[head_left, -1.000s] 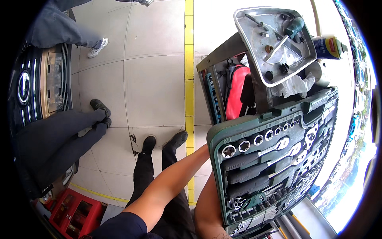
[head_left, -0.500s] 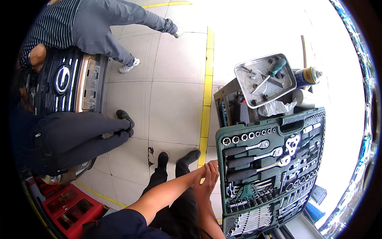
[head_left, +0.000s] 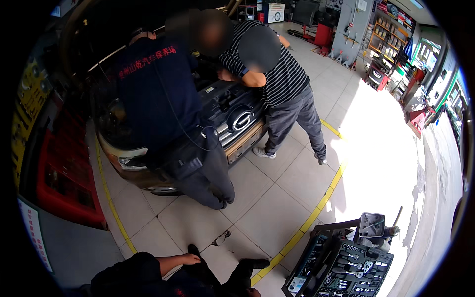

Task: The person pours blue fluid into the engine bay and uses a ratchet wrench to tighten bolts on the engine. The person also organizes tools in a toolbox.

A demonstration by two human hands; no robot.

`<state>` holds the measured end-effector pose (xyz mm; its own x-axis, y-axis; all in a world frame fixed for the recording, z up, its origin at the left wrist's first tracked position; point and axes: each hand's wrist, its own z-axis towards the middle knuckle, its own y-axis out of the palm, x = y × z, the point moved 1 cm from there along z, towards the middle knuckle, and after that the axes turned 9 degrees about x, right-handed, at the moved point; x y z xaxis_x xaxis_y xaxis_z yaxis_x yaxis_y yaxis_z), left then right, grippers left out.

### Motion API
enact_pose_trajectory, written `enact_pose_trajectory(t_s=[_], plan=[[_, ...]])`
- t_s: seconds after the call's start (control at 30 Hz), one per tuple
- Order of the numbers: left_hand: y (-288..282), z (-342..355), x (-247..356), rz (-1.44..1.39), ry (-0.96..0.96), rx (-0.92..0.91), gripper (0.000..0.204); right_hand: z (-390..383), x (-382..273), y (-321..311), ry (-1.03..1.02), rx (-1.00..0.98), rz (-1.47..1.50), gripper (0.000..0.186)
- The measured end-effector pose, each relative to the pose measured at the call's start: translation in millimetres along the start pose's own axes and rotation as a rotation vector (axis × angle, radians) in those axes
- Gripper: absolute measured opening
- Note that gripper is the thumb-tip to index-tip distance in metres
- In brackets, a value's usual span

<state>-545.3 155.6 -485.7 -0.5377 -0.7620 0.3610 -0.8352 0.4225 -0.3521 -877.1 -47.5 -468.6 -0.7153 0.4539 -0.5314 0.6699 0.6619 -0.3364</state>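
Note:
My left hand (head_left: 190,259) is low in the head view, in front of my body above my dark trousers. It looks loosely closed, with nothing visible in it. Only a small part of my right hand (head_left: 253,292) shows at the lower edge, and its fingers are mostly hidden. To the right, apart from both hands, an open dark green socket set case (head_left: 346,270) lies on a tool cart (head_left: 316,262). Ratchets, sockets and wrenches fill its moulded slots. Behind the case sit a metal tray (head_left: 372,225) and a spray can (head_left: 393,231).
Two people lean over the front of a car (head_left: 133,161) with its hood up: one in a dark navy shirt (head_left: 153,94), one in a striped shirt (head_left: 292,74). A red cabinet (head_left: 67,173) stands at left. Yellow lines (head_left: 316,210) cross the tiled floor.
The view has swung up and left, bringing the car and both people into fuller sight. The tool case now sits lower right. My hands, together before, are apart and away from the case.

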Motion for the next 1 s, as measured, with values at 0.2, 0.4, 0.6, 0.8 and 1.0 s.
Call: enact_pose_trajectory(t_s=[0.2,0.4,0.6,0.8,1.0], plan=[[-53.0,-105.0,-134.5,-0.500,-0.103,0.003,0.061,-0.7,-39.7,74.4,0.156,-0.251,-0.420,0.051],[-69.5,-165.9,-242.0,-0.699,-0.081,0.376,0.059,-7.3,-129.4,166.8,0.216,-0.444,-0.768,0.052],[-82.6,-189.3,-338.1,-1.045,-0.223,0.541,0.051,12.0,-269.6,264.7,-0.050,-0.466,-0.508,0.038],[-69.3,-205.0,-419.6,-1.115,-0.359,0.527,0.043,66.8,-335.2,328.4,-0.093,-0.432,-0.835,0.037],[-108.1,-234.7,-489.2,-1.025,-0.488,0.559,0.035,91.0,-424.5,399.9,0.172,-0.452,-0.980,0.044]])
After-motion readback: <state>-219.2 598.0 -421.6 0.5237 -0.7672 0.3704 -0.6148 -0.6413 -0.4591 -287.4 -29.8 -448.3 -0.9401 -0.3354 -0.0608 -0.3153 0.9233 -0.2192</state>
